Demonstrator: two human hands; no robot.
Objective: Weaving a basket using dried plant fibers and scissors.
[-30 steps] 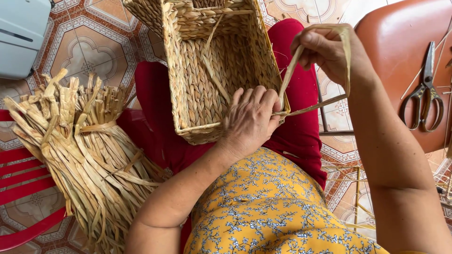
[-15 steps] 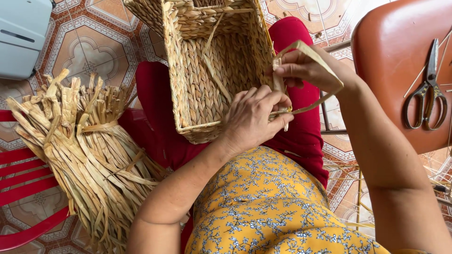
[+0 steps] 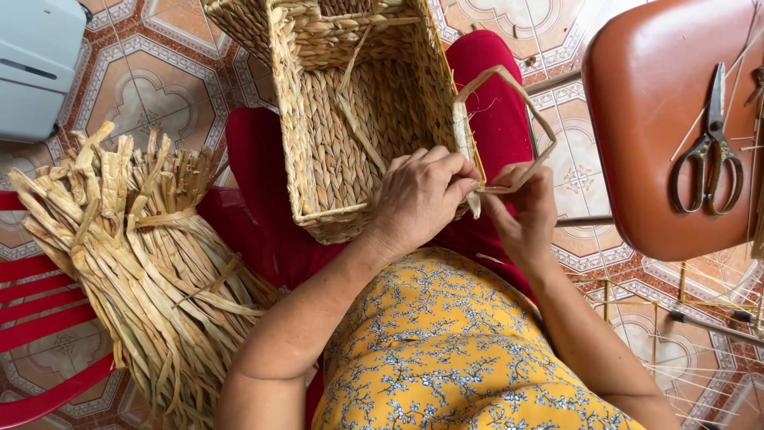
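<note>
A rectangular woven straw basket (image 3: 342,151) rests on my lap, over red trousers. My left hand (image 3: 422,195) presses on the basket's near right rim, its fingers closed on the rim and on a flat straw strand (image 3: 509,91). The strand loops out from the rim and bends back down to my right hand (image 3: 525,211), which pinches its lower end just right of the left hand. The two hands are almost touching.
A tied bundle of dried straw strips (image 3: 135,263) lies on a red chair (image 3: 48,318) at left. A brown stool (image 3: 660,119) at right carries metal scissors (image 3: 708,151). A grey-white appliance (image 3: 36,64) stands top left on the tiled floor. Thin wire frames (image 3: 692,302) lie lower right.
My right hand has come down from high beside the basket to the rim next to the left hand, pulling the strand into a smaller loop. The left hand stayed on the rim.
</note>
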